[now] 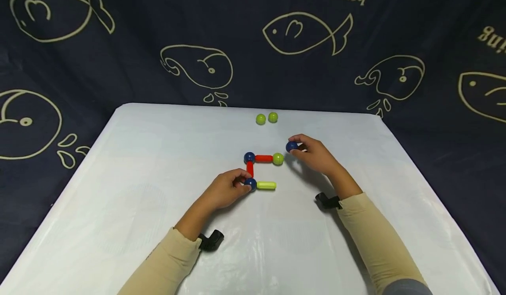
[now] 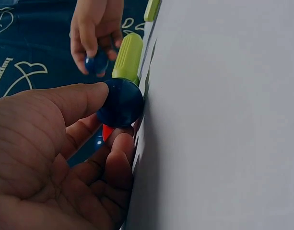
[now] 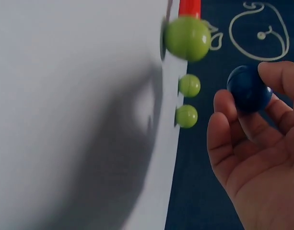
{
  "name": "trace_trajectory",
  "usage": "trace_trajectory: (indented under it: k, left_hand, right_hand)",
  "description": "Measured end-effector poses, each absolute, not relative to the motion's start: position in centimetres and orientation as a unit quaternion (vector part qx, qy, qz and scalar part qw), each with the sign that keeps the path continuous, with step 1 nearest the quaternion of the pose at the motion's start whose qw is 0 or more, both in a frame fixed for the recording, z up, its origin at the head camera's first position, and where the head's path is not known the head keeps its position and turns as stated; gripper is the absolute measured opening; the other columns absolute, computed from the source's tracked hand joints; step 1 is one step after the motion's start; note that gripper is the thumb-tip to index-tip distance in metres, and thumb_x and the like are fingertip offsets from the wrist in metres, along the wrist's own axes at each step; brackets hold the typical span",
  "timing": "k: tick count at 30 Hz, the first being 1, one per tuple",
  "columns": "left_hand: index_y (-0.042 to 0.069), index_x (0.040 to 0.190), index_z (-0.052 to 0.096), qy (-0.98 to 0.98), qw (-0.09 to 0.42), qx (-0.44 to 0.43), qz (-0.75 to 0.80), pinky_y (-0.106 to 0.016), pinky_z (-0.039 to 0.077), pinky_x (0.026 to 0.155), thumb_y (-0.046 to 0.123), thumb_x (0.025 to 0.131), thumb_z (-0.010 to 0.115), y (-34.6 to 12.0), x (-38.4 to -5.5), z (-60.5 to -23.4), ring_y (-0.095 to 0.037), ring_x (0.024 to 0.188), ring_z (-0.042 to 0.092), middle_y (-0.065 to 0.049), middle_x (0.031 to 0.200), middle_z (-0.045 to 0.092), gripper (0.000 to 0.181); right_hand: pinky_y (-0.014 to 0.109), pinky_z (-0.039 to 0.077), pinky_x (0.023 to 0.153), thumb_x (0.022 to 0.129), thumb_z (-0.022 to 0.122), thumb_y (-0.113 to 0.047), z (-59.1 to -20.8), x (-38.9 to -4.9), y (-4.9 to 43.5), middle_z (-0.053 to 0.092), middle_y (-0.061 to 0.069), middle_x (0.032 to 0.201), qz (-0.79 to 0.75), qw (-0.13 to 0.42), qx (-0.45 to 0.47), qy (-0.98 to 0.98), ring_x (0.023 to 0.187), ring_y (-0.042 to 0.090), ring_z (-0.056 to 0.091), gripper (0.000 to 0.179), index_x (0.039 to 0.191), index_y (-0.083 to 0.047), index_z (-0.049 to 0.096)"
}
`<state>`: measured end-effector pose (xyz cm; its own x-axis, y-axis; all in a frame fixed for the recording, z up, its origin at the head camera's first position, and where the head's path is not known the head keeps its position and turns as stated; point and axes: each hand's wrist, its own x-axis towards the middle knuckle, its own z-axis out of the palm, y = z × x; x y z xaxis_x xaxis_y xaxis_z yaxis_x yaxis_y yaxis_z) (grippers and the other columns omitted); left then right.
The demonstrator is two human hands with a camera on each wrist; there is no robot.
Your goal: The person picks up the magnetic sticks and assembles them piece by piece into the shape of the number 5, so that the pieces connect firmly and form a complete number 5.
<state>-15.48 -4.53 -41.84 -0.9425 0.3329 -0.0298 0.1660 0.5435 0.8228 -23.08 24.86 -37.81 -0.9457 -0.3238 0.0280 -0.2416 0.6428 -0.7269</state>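
My left hand (image 1: 228, 188) pinches a blue ball (image 2: 120, 102) at the near corner of a joined figure on the table. From that ball a lime-green stick (image 1: 266, 185) points right, and a red stick (image 1: 250, 168) runs away to a second blue ball (image 1: 249, 157). Another red stick (image 1: 263, 159) links the second ball to a green ball (image 1: 278, 159). Held between the thumb and fingers of my right hand (image 1: 314, 154) is a separate blue ball (image 3: 249, 89). It hangs above the table, to the right of the green ball and apart from it.
Two loose green balls (image 1: 266, 118) lie side by side near the far edge of the white table (image 1: 158, 145). Behind it hangs a dark cloth (image 1: 245, 18) with fish and whale drawings. A black wrist mount (image 1: 211, 241) sits at each cuff.
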Motion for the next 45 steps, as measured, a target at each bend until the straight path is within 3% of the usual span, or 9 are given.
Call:
trace_trajectory:
  k: [6, 13, 26, 45]
  left_hand:
    - [0.017, 0.11, 0.069, 0.875, 0.096, 0.145, 0.452, -0.033, 0.046, 0.075, 0.017, 0.09, 0.072, -4.1, -15.5, -41.9, -0.014, 0.082, 0.055, 0.003, 0.095, 0.064, 0.02]
    - [0.017, 0.109, 0.069, 0.878, 0.095, 0.137, 0.449, -0.033, 0.045, 0.075, 0.017, 0.09, 0.072, -4.2, -15.4, -41.9, -0.014, 0.081, 0.054, 0.003, 0.092, 0.063, 0.019]
    - [0.017, 0.11, 0.069, 0.881, 0.088, 0.139, 0.443, -0.033, 0.046, 0.076, 0.018, 0.09, 0.072, -4.6, -15.5, -42.0, -0.014, 0.082, 0.055, 0.003, 0.093, 0.064, 0.02]
    - [0.016, 0.11, 0.069, 0.879, 0.082, 0.146, 0.446, -0.033, 0.046, 0.075, 0.017, 0.09, 0.072, -4.4, -15.6, -41.9, -0.013, 0.081, 0.055, 0.002, 0.094, 0.065, 0.021]
  right_hand:
    - [0.039, 0.051, 0.076, 0.095, 0.065, -0.012, -38.8, -19.3, 25.6, 0.066, 0.008, 0.113, -0.406, 0.077, -0.179, 0.893, 0.096, 0.023, 0.064, 0.036, 0.13, -0.006, 0.059]
    - [0.034, 0.051, 0.074, 0.093, 0.067, -0.009, -39.6, -17.3, 25.4, 0.066, 0.004, 0.106, -0.404, 0.111, -0.208, 0.884, 0.091, 0.02, 0.062, 0.029, 0.122, -0.011, 0.062]
    - [0.034, 0.051, 0.075, 0.092, 0.067, -0.009, -39.9, -17.1, 23.9, 0.064, 0.001, 0.106, -0.374, 0.167, -0.252, 0.877, 0.088, 0.02, 0.058, 0.028, 0.119, -0.013, 0.062]
    - [0.032, 0.05, 0.076, 0.092, 0.068, -0.01, -39.9, -17.2, 23.9, 0.065, 0.0, 0.104, -0.373, 0.162, -0.261, 0.876, 0.088, 0.019, 0.058, 0.027, 0.118, -0.011, 0.062]
